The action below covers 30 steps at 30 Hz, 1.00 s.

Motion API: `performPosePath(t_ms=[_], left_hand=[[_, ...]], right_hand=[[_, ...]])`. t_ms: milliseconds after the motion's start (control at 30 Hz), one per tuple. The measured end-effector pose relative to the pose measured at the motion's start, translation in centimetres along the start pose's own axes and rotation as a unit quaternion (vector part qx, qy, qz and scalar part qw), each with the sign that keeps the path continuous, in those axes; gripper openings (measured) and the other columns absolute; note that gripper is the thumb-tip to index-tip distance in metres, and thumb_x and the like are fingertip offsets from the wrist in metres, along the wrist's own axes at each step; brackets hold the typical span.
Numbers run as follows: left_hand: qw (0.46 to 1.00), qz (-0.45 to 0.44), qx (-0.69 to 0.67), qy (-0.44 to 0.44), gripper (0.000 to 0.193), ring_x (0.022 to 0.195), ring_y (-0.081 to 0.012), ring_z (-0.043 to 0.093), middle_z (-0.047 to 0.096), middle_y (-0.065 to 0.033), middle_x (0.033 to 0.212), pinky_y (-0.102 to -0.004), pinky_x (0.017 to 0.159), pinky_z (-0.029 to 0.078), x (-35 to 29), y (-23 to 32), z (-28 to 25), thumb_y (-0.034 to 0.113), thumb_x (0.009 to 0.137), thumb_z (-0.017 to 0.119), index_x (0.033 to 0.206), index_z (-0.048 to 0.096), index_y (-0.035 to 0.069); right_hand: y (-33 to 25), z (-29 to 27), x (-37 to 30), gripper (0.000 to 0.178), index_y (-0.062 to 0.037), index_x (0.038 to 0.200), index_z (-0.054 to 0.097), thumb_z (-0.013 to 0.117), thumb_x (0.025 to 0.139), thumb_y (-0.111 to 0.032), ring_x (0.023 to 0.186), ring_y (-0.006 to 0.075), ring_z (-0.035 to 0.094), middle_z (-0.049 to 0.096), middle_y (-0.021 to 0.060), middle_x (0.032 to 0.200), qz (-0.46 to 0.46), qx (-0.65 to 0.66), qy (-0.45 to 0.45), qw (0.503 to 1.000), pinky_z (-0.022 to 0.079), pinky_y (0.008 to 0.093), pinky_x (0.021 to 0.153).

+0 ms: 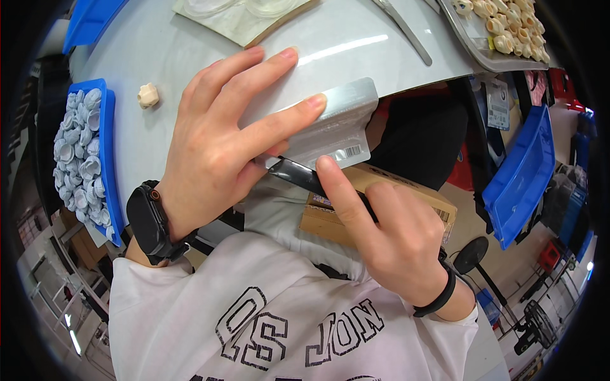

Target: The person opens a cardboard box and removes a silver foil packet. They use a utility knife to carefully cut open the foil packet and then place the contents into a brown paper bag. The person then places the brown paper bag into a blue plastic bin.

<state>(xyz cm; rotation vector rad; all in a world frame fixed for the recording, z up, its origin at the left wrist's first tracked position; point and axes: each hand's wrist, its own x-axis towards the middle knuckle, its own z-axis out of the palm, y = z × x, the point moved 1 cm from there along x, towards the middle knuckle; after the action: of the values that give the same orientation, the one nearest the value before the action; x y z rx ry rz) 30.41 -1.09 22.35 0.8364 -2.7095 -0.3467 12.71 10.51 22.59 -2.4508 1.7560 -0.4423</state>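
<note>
A silver-and-clear plastic packet (348,109) with a barcode label lies over the near edge of the table, tilted. My left hand (213,136) holds it: the index finger is stretched across its top and the thumb is partly hidden near its lower left corner. The other left fingers reach out over the tabletop. In my right hand (397,238) is a slim black knife-like tool (297,176), with my index finger laid along it. Its far end meets the packet's lower left corner, close to my left thumb. The grip end is hidden in my palm.
A blue tray (113,171) of pale blue-grey pieces stands at the left, near a single cream piece (148,96). A metal tray (473,56) of cream pieces, metal tweezers (410,38) and a board (254,28) lie farther off. Below are a cardboard box (330,227) and a blue bin (518,181).
</note>
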Motion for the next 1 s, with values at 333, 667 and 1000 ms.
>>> performPosePath(t_ms=[333,667,1000], left_hand=[[1.000,-0.001,0.000,-0.004,0.056,0.118,-0.0342,0.045,0.050,-0.0127,0.130,-0.0398,0.097,0.038,0.0,0.0,0.0,0.000,0.057,0.071,0.111,0.066,0.015],[1.000,0.003,0.000,-0.005,0.055,0.118,-0.0345,0.045,0.050,-0.0133,0.130,-0.0400,0.097,0.037,0.1,0.1,0.0,0.000,0.059,0.070,0.111,0.066,0.015],[1.000,0.005,0.003,-0.009,0.054,0.119,-0.0346,0.044,0.049,-0.0135,0.131,-0.0396,0.097,0.037,0.0,0.1,-0.1,0.001,0.060,0.070,0.112,0.065,0.015]], right_hand=[[0.1,0.2,-0.2,0.057,-0.0118,0.122,0.060,0.060,0.065,-0.007,0.049,0.0114,0.040,0.036,0.0000,0.063,0.010,0.013,0.006,1.000,0.036,0.0263,0.042],[0.6,0.9,-0.8,0.059,-0.0127,0.127,0.056,0.059,0.068,-0.013,0.048,0.0101,0.034,0.029,-0.0012,0.061,-0.003,0.002,0.034,0.999,0.027,0.0241,0.037],[0.5,0.1,-0.6,0.059,-0.0113,0.122,0.060,0.060,0.063,-0.005,0.050,0.0113,0.041,0.035,0.0004,0.063,0.029,0.032,0.001,0.999,0.036,0.0261,0.042]])
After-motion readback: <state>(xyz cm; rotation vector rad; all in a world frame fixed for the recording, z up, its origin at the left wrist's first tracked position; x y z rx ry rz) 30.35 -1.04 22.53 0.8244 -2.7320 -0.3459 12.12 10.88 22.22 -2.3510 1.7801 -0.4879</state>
